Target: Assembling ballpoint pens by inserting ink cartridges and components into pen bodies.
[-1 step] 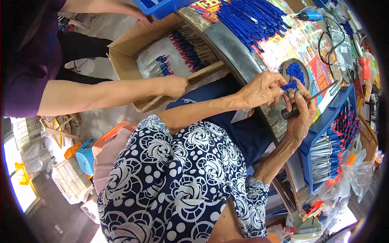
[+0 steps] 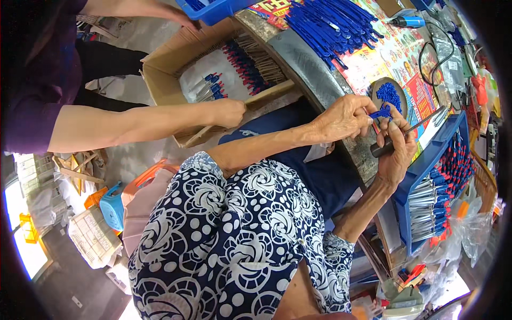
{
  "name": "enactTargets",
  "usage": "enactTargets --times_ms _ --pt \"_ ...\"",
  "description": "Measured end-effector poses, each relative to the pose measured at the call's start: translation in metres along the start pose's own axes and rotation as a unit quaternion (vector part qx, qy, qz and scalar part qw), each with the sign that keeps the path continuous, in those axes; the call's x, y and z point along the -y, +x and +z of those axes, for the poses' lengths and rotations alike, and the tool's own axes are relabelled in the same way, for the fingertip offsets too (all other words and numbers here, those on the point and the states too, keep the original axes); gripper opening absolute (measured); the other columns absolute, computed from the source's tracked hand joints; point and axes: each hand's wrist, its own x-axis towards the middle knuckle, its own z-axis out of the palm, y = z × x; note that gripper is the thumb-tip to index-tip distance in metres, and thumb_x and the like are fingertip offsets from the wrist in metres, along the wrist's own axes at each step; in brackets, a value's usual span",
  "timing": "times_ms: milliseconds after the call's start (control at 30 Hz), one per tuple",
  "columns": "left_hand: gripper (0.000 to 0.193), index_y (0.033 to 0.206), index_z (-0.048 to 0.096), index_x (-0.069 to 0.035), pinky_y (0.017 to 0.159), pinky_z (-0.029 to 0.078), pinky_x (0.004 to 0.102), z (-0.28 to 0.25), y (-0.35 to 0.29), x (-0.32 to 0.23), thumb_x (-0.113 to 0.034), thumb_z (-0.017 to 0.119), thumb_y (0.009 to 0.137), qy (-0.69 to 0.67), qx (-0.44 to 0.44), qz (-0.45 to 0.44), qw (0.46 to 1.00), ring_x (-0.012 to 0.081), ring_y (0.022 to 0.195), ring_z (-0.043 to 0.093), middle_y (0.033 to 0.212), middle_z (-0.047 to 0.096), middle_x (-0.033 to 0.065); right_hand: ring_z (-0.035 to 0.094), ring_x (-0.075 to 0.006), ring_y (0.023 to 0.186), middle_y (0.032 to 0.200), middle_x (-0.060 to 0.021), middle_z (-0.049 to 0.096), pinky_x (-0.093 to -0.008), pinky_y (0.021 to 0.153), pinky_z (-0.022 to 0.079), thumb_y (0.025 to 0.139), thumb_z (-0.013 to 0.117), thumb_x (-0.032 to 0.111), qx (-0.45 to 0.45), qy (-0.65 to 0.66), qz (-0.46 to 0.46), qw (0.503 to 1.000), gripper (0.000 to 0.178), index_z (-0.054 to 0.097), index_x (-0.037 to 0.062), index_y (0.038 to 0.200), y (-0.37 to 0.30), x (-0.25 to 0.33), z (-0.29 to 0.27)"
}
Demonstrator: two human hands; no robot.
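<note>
- At the table's (image 2: pixel 304 50) near edge, our two hands meet just past our knees, fingertips close together.
- Our left hand (image 2: pixel 341 118) pinches a small blue piece (image 2: pixel 381 113) between thumb and forefinger, the other fingers curled under.
- Our right hand (image 2: pixel 397 154) closes round a tool (image 2: pixel 381 149), dark handle across the fingers, thin metal shaft pointing away to the right; its thumb and forefinger also reach the blue piece.
- That piece sits between both sets of fingertips; our fingers hide part of it, so we cannot tell its full shape.
- Just beyond it, a round dish (image 2: pixel 404 102) holds a heap of tiny blue bits (image 2: pixel 388 94).
- Farther off, long blue strips (image 2: pixel 330 26) lie in a loose pile on a printed sheet (image 2: pixel 392 64), near a blue-bodied device (image 2: pixel 409 21).
- To our right, a blue tray (image 2: pixel 409 188) holds metal rods (image 2: pixel 426 213) with blue and red ends.
- To our left, a carton (image 2: pixel 161 63) holds similar rods (image 2: pixel 213 88) in rows.
- A co-worker's fist (image 2: pixel 232 113) is at that carton's near side; we cannot tell whether it grips anything.
</note>
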Motion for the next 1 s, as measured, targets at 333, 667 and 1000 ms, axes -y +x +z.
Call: enactTargets --times_ms 333,667,1000 --pt "0.023 0.101 0.051 0.006 0.042 0.036 0.0198 -0.021 -0.005 -0.007 -0.006 0.051 0.081 0.002 -0.012 0.009 1.0 0.0059 0.047 0.045 0.063 0.057 0.0062 0.045 -0.0084 0.059 0.078 -0.0087 0.055 -0.0183 0.045 0.035 0.082 0.054 0.007 -0.019 -0.004 0.029 0.999 0.017 0.055 -0.0052 0.094 0.0 -0.009 0.0" --pt "0.023 0.103 0.048 0.007 0.041 0.035 0.018 -0.022 -0.003 0.005 -0.005 0.048 0.084 -0.051 -0.043 -0.026 0.997 0.009 0.052 0.049 0.072 0.057 0.0097 0.043 -0.0071 0.047 0.06 -0.0019 0.049 -0.0207 0.043 0.037 0.08 0.055 0.007 -0.001 -0.078 0.097 0.992 0.009 0.054 -0.0018 0.081 0.0 -0.025 0.015" --pt "0.019 0.098 0.05 0.007 0.039 0.035 0.0168 -0.012 -0.005 -0.002 -0.003 0.05 0.083 -0.011 -0.05 -0.032 0.998 0.0062 0.048 0.048 0.066 0.057 0.0062 0.043 -0.0066 0.046 0.06 -0.0025 0.05 -0.02 0.042 0.037 0.08 0.057 0.008 -0.007 -0.031 0.11 0.993 0.011 0.053 -0.0021 0.08 -0.001 -0.021 0.016"
